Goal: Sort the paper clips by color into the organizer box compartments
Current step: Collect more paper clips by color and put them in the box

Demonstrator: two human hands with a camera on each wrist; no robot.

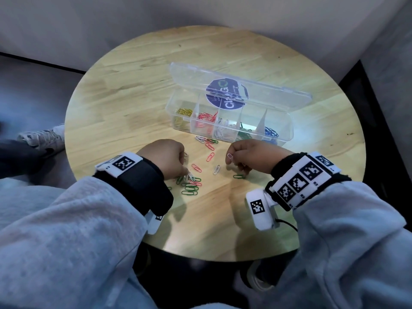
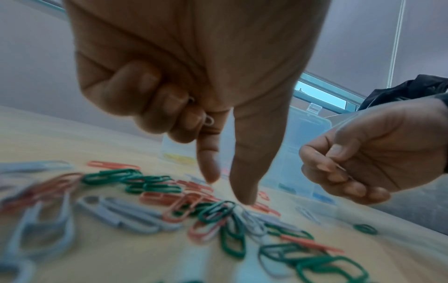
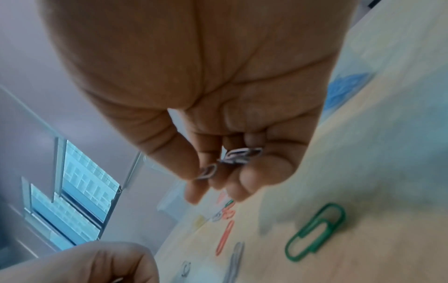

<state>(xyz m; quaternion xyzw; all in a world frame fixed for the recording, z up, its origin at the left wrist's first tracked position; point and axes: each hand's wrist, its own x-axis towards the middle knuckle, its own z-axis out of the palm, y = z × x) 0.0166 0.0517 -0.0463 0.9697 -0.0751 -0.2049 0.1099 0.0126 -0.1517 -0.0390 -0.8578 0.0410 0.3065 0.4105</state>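
Observation:
The clear organizer box (image 1: 287,128) stands open on the table, with yellow, red, white, green and blue paper clips in separate compartments. Loose green, red and white clips (image 1: 190,184) lie in front of it. My left hand (image 1: 186,172) is over this pile. Its curled fingers hold a white clip (image 2: 209,120), and its index finger and thumb (image 2: 244,197) reach down to the clips. My right hand (image 1: 231,160) pinches one white clip (image 1: 229,156) and holds more white clips (image 3: 242,155) in its curled fingers, above a lone green clip (image 3: 315,231).
The round wooden table (image 1: 133,85) ends close to my body. The box's lid (image 1: 234,85) leans back behind the compartments. A person's shoe (image 1: 44,139) is on the floor at the left. More red and white clips (image 1: 206,141) lie just before the box.

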